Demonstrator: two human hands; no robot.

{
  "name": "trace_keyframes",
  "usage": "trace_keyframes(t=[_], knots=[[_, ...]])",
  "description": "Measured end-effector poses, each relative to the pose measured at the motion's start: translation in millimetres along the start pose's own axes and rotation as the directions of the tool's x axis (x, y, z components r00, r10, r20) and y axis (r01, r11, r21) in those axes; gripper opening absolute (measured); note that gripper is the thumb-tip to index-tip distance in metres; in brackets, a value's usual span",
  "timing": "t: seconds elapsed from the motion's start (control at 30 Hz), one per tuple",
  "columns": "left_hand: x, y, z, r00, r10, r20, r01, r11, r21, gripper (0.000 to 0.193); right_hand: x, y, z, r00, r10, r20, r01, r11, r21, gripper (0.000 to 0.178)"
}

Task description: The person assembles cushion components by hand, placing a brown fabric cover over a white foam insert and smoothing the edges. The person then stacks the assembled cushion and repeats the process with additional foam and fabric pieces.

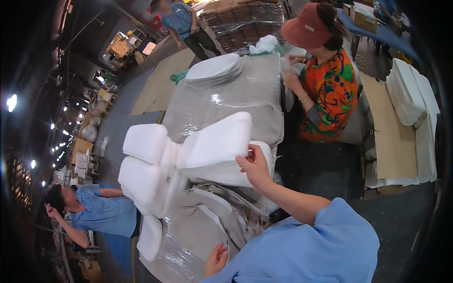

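My right hand point(255, 166) pinches the near right corner of a thick white padding piece point(214, 141). That piece lies on top of a stack, slightly raised toward my fingers; more white padding point(261, 151) shows behind my hand. Lower down, my left hand point(216, 258) hovers over or rests at the edge of grey fabric pieces point(198, 225), its fingers loosely bent and nothing visible in them. Left of the stack, further white padding piles point(141, 181) stand side by side. The grey pieces lie loosely overlapped between the piles and me.
A plastic-wrapped table surface point(188, 111) carries a stack of white oval sheets point(214, 70). Across it, a person in a visor point(325, 94) handles pale material. Another person point(104, 210) stands at left, a third point(184, 26) farther back. White stacks point(406, 89) sit on the right.
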State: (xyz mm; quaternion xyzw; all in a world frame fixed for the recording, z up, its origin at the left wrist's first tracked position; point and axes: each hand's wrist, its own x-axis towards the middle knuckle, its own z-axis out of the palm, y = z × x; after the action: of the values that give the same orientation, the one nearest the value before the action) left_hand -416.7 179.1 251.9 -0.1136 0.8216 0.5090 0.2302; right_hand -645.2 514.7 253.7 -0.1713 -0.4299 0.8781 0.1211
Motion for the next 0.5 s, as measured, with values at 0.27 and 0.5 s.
trace_keyframes(t=[0.27, 0.5], knots=[[12, -5, 5, 0.993, -0.028, 0.117, 0.029, 1.000, -0.009, 0.056, 6, 35, -64, 0.994, 0.041, -0.100, -0.062, 0.974, -0.218, 0.046], [10, -17, 0, 0.995, -0.028, 0.100, 0.041, 0.990, -0.132, 0.055, 14, 15, -123, 0.956, -0.206, 0.210, 0.268, 0.313, -0.911, 0.055]])
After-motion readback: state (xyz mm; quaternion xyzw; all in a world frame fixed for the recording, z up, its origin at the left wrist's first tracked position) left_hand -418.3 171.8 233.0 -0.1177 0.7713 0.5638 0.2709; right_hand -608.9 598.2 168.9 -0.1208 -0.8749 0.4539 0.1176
